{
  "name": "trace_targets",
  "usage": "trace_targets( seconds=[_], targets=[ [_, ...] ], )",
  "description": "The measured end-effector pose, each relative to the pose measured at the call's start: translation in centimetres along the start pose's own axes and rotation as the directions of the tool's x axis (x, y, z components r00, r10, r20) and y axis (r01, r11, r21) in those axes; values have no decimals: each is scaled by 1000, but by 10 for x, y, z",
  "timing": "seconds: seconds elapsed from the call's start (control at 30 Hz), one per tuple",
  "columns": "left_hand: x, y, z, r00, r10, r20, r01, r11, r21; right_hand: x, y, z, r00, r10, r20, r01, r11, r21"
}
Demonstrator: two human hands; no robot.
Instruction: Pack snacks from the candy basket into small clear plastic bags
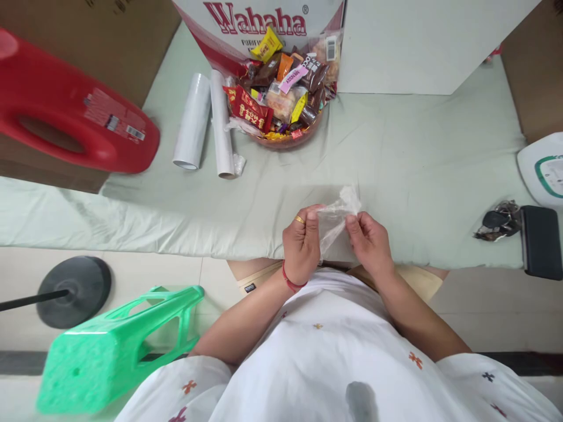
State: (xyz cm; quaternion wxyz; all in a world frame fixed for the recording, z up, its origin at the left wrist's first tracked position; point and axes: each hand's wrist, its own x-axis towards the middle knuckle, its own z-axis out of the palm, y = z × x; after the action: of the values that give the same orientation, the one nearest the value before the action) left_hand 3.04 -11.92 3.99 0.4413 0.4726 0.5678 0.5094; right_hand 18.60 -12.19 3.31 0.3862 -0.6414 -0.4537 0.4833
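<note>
Between my two hands, near the table's front edge, a thin clear plastic bag [335, 220] is stretched, its upper end bunched up. My left hand [303, 243], with a ring and a red wrist string, pinches the bag's left side. The right side is pinched between the thumb and fingers of my right hand [368, 239]. Further back stands a round bowl [288, 140] heaped with wrapped snacks, in front of a Wahaha carton [259, 20]. Two white rolls [193, 123] lie to the left of the bowl.
A red jug [118, 129] lies at the left. At the right are a white bottle [543, 167], keys [497, 221] and a black phone [541, 242]. A green stool [83, 369] and a round black base [83, 290] are on the floor.
</note>
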Motion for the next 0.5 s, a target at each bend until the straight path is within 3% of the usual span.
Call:
trace_targets(
  seconds=[0.13, 0.23, 0.33, 0.5],
  targets=[
    [1, -2, 0, 997, 36, -62, -35, 999, 17, -6, 4, -2, 999, -17, -34, 17, 1000, 15],
    [4, -4, 1, 993, 44, -114, -40, 998, 40, -13, 5, -2, 969, -165, -182, 163, 986, -27],
    [3, -5, 2, 992, 66, -108, -60, 996, 58, -15, 2, 2, 936, -295, -191, 275, 953, -123],
    [-4, -5, 5, 994, 108, -25, -106, 993, 56, -4, -1, 12, 978, -167, -123, 158, 985, -75]
  ],
)
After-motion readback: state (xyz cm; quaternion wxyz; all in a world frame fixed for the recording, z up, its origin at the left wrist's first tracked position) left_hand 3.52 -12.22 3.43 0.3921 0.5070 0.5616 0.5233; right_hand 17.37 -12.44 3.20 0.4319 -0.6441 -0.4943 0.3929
